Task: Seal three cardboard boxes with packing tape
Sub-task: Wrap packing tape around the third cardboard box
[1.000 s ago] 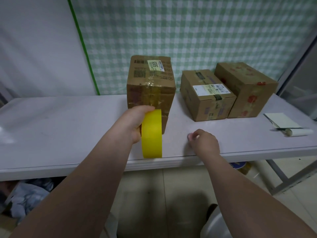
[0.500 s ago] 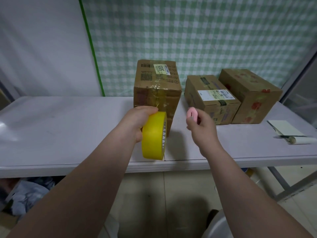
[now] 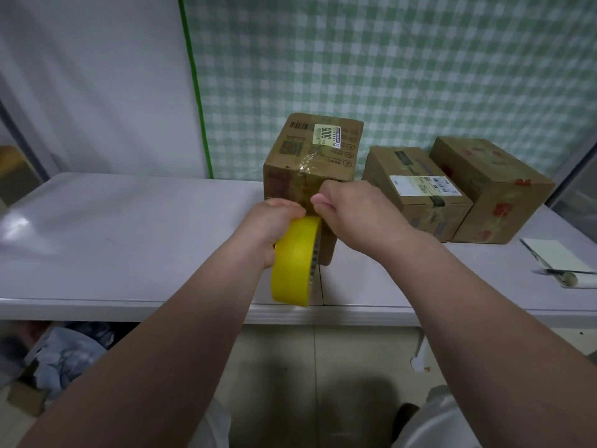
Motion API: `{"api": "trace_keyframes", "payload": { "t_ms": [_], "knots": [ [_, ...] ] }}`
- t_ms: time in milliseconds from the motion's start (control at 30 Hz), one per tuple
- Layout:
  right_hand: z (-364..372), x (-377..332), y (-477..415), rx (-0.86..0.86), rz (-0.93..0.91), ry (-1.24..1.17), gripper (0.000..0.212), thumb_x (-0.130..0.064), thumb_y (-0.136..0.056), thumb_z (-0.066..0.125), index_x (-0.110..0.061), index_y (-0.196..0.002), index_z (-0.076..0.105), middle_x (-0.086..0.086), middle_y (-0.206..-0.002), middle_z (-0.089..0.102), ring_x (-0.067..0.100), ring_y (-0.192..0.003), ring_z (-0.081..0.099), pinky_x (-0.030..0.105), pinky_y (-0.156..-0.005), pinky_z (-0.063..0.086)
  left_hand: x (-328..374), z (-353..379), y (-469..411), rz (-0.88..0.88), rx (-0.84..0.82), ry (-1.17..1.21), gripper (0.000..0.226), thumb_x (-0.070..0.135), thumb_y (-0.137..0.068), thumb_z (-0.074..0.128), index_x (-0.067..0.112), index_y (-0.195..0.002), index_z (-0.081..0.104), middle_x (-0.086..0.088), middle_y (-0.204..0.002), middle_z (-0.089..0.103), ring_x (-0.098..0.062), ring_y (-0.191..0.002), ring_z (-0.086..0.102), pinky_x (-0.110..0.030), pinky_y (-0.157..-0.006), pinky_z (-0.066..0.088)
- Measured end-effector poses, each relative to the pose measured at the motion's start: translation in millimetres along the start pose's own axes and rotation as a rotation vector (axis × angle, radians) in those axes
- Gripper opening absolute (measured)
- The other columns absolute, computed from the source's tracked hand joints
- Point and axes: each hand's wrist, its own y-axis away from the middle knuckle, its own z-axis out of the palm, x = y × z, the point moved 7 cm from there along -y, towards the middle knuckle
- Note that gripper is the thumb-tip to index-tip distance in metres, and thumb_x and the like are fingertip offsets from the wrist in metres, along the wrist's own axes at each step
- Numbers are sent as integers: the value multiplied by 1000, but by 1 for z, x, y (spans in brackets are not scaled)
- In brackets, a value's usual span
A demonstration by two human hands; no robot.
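My left hand [image 3: 269,221] grips a yellow tape roll [image 3: 295,260] by its top, held upright above the table's front edge. My right hand [image 3: 347,210] has come against the top of the roll with fingers curled, thumb and fingertips pinched at the roll's rim; whether they hold a tape end I cannot tell. Just behind both hands stands a tall cardboard box [image 3: 315,150] with a "5005" sticker. Right of it sit a lower box [image 3: 416,189] with a white label and a box [image 3: 491,185] with red prints.
The grey table [image 3: 129,240] carries a notepad [image 3: 549,255] and a paper roll [image 3: 578,279] at its right end. A green checked curtain hangs behind. Crumpled cloth [image 3: 61,357] and a small carton lie on the floor under the table's left side.
My right hand rose from the table and moved left to the top of the tape roll. My left hand kept its grip on the roll and lifted it slightly toward the tall box.
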Motion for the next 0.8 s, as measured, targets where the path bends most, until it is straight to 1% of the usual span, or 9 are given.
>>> {"api": "trace_keyframes", "payload": {
  "t_ms": [67, 133, 267, 333, 467, 600, 700, 800],
  "knots": [
    [-1, -7, -3, -44, -18, 108, 25, -33, -103, 38, -16, -86, 44, 4, -81, 47, 26, -74, 46, 32, -63, 31, 2, -2, -2, 14, -6, -12, 8, 4, -89, 60, 10, -84, 60, -16, -82, 60, -28, -72, 60, -45, -77, 53],
    [-2, -13, -5, -68, -18, 176, 24, -32, -104, 36, -16, -86, 41, 3, -80, 43, 25, -73, 42, 33, -63, 30, 5, -3, -2, 22, -6, -22, 8, 4, -90, 59, 10, -84, 60, -16, -81, 60, -28, -71, 59, -45, -76, 54],
    [-5, -24, -12, -58, -18, 240, 22, -31, -103, 37, -19, -86, 41, 2, -81, 41, 23, -73, 40, 33, -63, 30, 7, -6, -3, 14, 2, -42, 6, 5, -88, 61, 10, -85, 62, -21, -90, 63, -35, -87, 63, -56, -87, 52],
    [-4, -28, -16, -69, -19, 279, 19, -28, -103, 39, -20, -87, 41, 3, -82, 42, 24, -74, 41, 33, -62, 31, 6, -6, -3, 5, 3, -47, 8, 5, -88, 61, 12, -84, 63, -22, -93, 64, -38, -93, 64, -59, -87, 51],
    [-1, -31, -23, -70, -16, 347, 15, -19, -102, 40, -19, -88, 44, 3, -82, 43, 25, -73, 43, 33, -61, 32, 7, -6, -5, 1, -11, -43, 10, 4, -89, 60, 12, -83, 64, -21, -88, 64, -36, -88, 64, -60, -86, 51],
    [-2, -37, -26, -60, -44, 439, 15, -17, -102, 40, -21, -87, 42, 1, -76, 40, 24, -71, 44, 33, -60, 33, 8, -8, -6, 3, -21, -61, 11, 3, -89, 59, 11, -84, 65, -24, -94, 65, -40, -93, 65, -61, -87, 50],
    [-3, -39, -28, -73, -72, 505, 14, -18, -102, 40, -19, -94, 51, 0, -71, 35, 23, -71, 43, 33, -59, 34, 9, -7, -6, -2, -35, -66, 12, 3, -89, 59, 12, -83, 64, -21, -91, 65, -39, -93, 65, -58, -88, 51],
    [-5, -35, -28, -92, -69, 554, 18, -19, -102, 40, -18, -101, 58, -1, -69, 36, 23, -71, 44, 33, -60, 35, 10, -7, -6, -17, -55, -73, 8, 5, -89, 61, 12, -88, 63, -18, -87, 64, -34, -81, 65, -52, -82, 54]
  ]
}}
